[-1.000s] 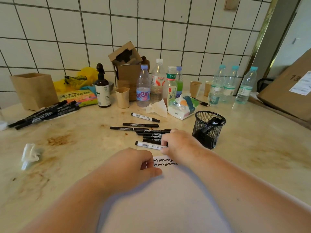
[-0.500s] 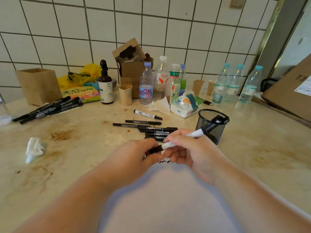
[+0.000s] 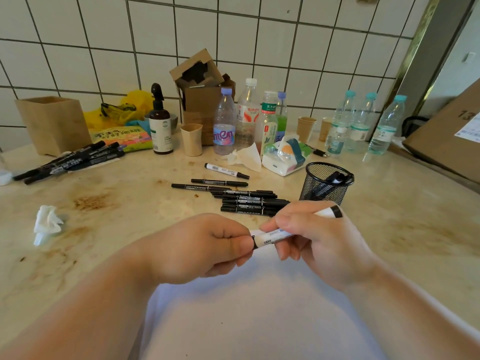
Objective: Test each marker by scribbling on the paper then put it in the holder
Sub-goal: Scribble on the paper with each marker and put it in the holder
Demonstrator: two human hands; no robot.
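— White wall tiles are seen behind a stained marble table (image 3: pixel 135 203). What is being held?

— A white marker (image 3: pixel 275 236) is held above the paper (image 3: pixel 254 313), level and slightly tilted. Its barrel is wrapped by the curled fingers of the right hand (image 3: pixel 319 245), and its black end cap is seen poking out past that hand, toward the mesh holder (image 3: pixel 326 187).

— And the left hand (image 3: pixel 205 245)?

— Its grip is closed at the marker's near end, thumb pressed against forefinger. A cap is probably pinched there, but it is hidden by the fingers and cannot be confirmed.

— Where are the other markers?

— A cluster of black markers (image 3: pixel 246 201) is laid on the table just beyond the hands, with a second white marker (image 3: pixel 226 170) further back. At least one marker is stood inside the holder already. Another pile of black markers (image 3: pixel 70 162) is laid at the far left, beside a brown paper box (image 3: pixel 52 123).

— Anything else?

— A crumpled tissue (image 3: pixel 46 224) is seen on the left, and bottles (image 3: pixel 244 118), paper cups and a tissue pack (image 3: pixel 285 157) are lined along the wall.
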